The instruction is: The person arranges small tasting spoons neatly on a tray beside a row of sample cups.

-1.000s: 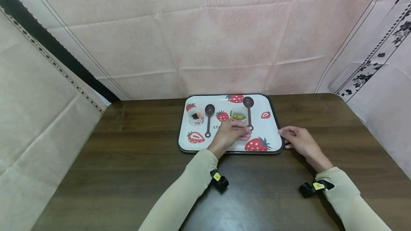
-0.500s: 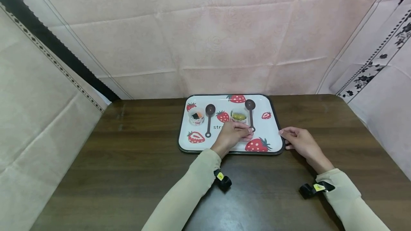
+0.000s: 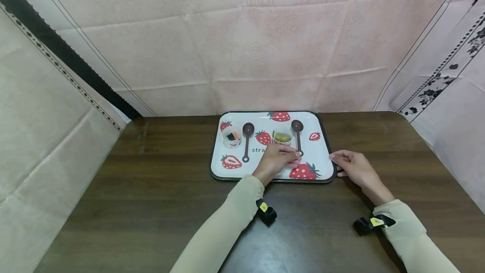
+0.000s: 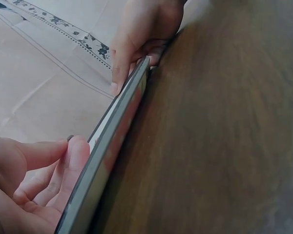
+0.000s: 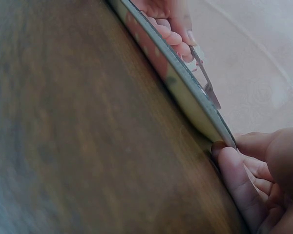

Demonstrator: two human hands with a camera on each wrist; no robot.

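A white tray [image 3: 273, 118] with a dark rim and strawberry prints lies on the table. My left hand [image 3: 276, 161] pinches the ring end of a brown measuring spoon [image 3: 297, 132] over the tray's right half. At the tray's right edge, my right hand [image 3: 352, 165] grips the rim between thumb and fingers; the right wrist view shows the thumb [image 5: 239, 187] against the rim. A second brown spoon [image 3: 247, 136] lies left of the middle. Beside it stands a small clear cup [image 3: 231, 143] with a black-and-orange piece. Another clear cup [image 3: 281, 137], holding something green, stands behind my left hand.
The brown wooden table [image 3: 159, 205] extends around the tray. A pale cloth [image 3: 242, 54] hangs as a wall behind the table's far edge, close to the tray. More cloth hangs at both sides.
My left hand has slid slightly to the right, and the spoon it holds has moved right and a little nearer. The right hand stays on the tray's rim.
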